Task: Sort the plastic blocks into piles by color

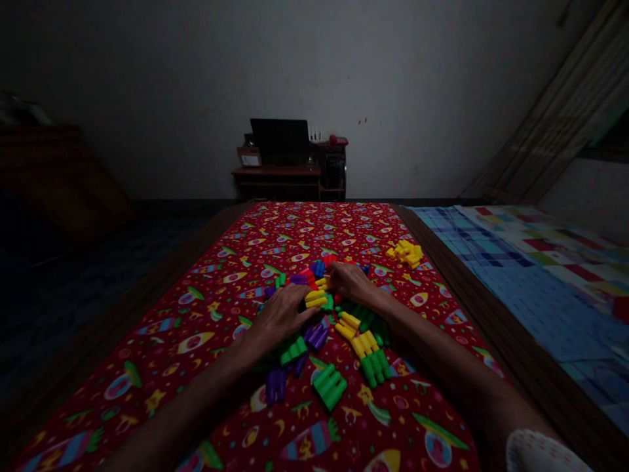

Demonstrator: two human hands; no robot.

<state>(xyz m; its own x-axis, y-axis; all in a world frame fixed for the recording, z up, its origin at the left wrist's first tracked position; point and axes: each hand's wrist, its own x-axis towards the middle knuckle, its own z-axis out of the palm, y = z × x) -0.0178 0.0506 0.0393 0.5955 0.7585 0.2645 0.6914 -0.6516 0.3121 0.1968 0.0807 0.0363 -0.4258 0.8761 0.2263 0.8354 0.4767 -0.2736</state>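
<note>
Left hand (278, 316): beyond the lone green block (329, 387) and to its left, fingers bent at one end of a yellow block (315, 299); whether it grips the piece or only touches it, I cannot tell.
Right hand (350, 280): farther beyond the lone green block, a little to its right, fingers lowered beside a second yellow piece (323, 284); the dimness hides whether they have hold of it.
Yellow block: between the hands, almost straight beyond the lone green block, its prongs showing.
Weight and feel: probably light, stiff plastic, smooth enough to slide a little under dry fingers, unlikely to break.
Best hold: I would pinch the sides of the solid end, thumb opposite fingers, leaving the prongs free.
Purple block (317, 336): just beyond the lone green block, near the left thumb; likely to handle the same way.
Yellow-and-green pair (371, 357): right of the lone green block, seemingly joined end to end; better held near the seam, as lifting one end might part it.
Yellow pile (405, 254): far beyond the lone green block, to its right.
Red cloth (265, 439): under the lone green block and the rest; soft, so it may drag.
</note>
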